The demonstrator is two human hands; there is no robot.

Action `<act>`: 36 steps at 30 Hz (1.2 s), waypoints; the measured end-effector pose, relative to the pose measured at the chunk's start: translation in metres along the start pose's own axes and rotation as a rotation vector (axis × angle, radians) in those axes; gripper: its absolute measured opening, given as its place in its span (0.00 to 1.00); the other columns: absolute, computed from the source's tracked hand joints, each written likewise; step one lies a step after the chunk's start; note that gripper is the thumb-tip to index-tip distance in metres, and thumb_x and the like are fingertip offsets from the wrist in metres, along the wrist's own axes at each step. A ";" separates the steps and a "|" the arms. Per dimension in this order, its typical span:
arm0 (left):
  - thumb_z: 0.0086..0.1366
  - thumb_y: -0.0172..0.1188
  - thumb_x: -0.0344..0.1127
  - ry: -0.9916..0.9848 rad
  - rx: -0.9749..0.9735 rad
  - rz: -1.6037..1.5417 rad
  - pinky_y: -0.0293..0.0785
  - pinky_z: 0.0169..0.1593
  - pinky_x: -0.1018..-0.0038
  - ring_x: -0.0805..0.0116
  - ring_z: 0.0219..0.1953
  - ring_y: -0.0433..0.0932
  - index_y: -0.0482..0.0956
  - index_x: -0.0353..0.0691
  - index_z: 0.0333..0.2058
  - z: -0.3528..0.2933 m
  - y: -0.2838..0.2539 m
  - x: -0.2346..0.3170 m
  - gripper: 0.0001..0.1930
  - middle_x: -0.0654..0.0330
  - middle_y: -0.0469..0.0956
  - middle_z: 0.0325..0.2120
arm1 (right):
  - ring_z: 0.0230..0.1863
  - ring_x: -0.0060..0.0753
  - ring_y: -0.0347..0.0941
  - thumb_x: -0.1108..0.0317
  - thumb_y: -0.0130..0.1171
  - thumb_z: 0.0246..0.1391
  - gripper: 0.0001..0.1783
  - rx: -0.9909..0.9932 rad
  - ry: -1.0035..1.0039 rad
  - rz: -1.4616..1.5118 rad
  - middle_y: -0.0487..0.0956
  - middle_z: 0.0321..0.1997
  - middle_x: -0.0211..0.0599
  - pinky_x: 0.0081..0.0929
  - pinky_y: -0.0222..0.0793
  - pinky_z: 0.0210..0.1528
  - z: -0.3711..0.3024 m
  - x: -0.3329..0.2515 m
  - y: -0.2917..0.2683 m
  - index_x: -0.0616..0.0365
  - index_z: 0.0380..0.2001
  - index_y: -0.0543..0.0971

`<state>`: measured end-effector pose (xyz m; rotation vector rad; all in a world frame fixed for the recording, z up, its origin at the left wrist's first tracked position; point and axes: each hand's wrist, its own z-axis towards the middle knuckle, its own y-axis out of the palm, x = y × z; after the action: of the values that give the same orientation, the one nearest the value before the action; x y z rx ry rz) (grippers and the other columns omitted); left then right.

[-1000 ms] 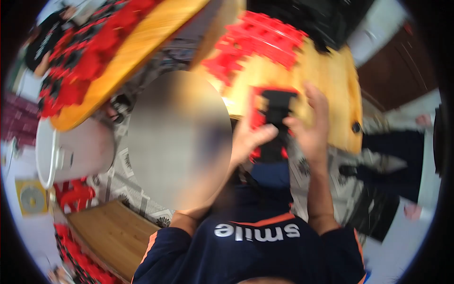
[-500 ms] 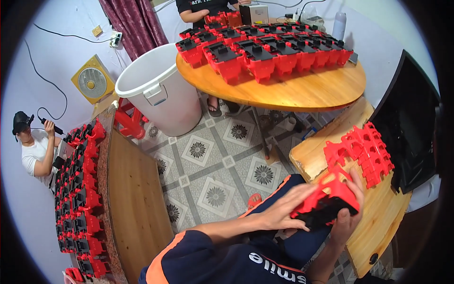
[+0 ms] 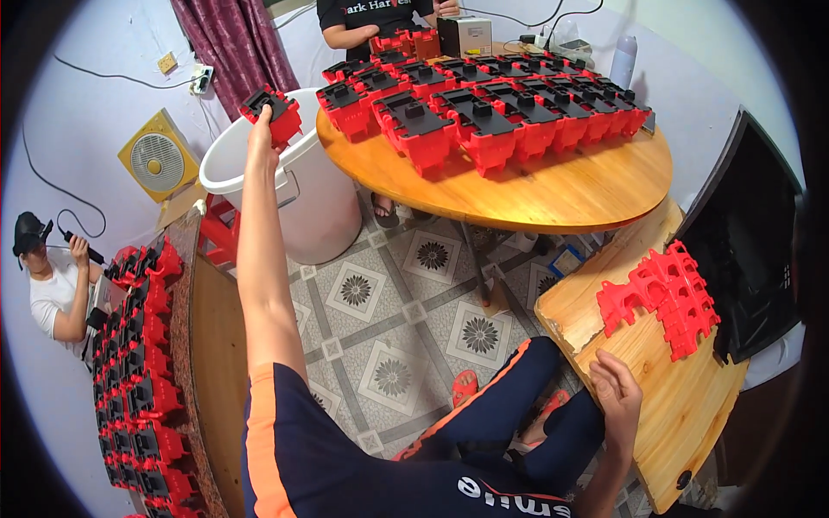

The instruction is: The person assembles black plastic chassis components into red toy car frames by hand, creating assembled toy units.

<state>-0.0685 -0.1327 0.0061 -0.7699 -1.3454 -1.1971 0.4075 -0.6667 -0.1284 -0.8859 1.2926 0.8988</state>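
My left arm stretches far forward, and my left hand [image 3: 262,136] is closed on a red and black plastic part [image 3: 287,119]. This boxy part has a black top and a red body. It hangs over the opening of a big white bin [image 3: 324,194], above the rim. My right hand [image 3: 617,397] is open and holds nothing, its fingers loosely bent beside the edge of a low wooden board [image 3: 682,414]. Beyond that hand, several red plastic pieces without black tops [image 3: 669,293] lie grouped on the board.
Rows of red and black parts [image 3: 484,121] cover much of a round wooden table [image 3: 518,200]. More stand on a counter [image 3: 186,345] at left. A dark monitor [image 3: 756,233] leans at right. One person sits behind the table, another beyond the counter. A yellow fan [image 3: 157,160] stands left.
My left hand has swung from my lap up and left to the bin, carrying the red and black part. My right hand has let go of it and stays by the board.
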 end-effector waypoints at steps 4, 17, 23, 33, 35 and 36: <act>0.62 0.56 0.58 -0.156 0.028 0.048 0.70 0.45 0.62 0.62 0.41 0.76 0.73 0.48 0.50 0.068 0.024 -0.021 0.24 0.55 0.78 0.42 | 0.50 0.27 0.73 0.73 0.55 0.58 0.21 0.101 0.122 -0.151 0.76 0.50 0.40 0.19 0.68 0.50 -0.012 0.013 -0.014 0.67 0.54 0.71; 0.62 0.60 0.44 -0.229 -0.229 0.074 0.79 0.41 0.60 0.60 0.39 0.78 0.75 0.43 0.44 0.171 0.101 -0.046 0.15 0.56 0.79 0.38 | 0.45 0.25 0.74 0.71 0.56 0.58 0.19 0.347 0.244 -0.318 0.79 0.41 0.37 0.21 0.68 0.48 -0.026 0.021 -0.019 0.64 0.52 0.73; 0.62 0.54 0.61 -0.223 -0.404 0.261 0.79 0.45 0.63 0.58 0.43 0.79 0.64 0.44 0.61 0.176 0.111 -0.049 0.36 0.48 0.76 0.48 | 0.44 0.25 0.74 0.72 0.56 0.58 0.18 0.395 0.274 -0.388 0.78 0.40 0.36 0.21 0.69 0.48 -0.030 0.018 -0.019 0.63 0.52 0.73; 0.57 0.37 0.71 -0.043 -0.663 0.333 0.57 0.62 0.69 0.60 0.57 0.68 0.70 0.36 0.54 0.122 0.149 -0.067 0.43 0.54 0.67 0.56 | 0.43 0.27 0.72 0.73 0.59 0.56 0.14 0.373 0.266 -0.498 0.76 0.42 0.34 0.23 0.69 0.47 -0.040 0.017 -0.024 0.65 0.45 0.75; 0.57 0.41 0.62 0.202 -0.542 0.223 0.61 0.57 0.69 0.60 0.52 0.70 0.73 0.35 0.48 0.044 0.128 -0.074 0.35 0.54 0.70 0.49 | 0.42 0.29 0.74 0.72 0.59 0.56 0.13 0.427 0.186 -0.643 0.77 0.40 0.38 0.24 0.70 0.46 -0.045 0.008 -0.033 0.65 0.45 0.76; 0.57 0.43 0.58 0.375 -0.401 0.196 0.64 0.54 0.69 0.60 0.49 0.71 0.74 0.35 0.45 0.007 0.085 -0.028 0.31 0.54 0.71 0.46 | 0.41 0.31 0.76 0.72 0.59 0.56 0.12 0.460 0.088 -0.672 0.78 0.39 0.40 0.24 0.70 0.45 -0.040 0.020 -0.048 0.65 0.43 0.77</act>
<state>0.0135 -0.0974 -0.0014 -0.8819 -0.7138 -1.3892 0.4370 -0.7216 -0.1498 -0.9048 1.0970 0.0306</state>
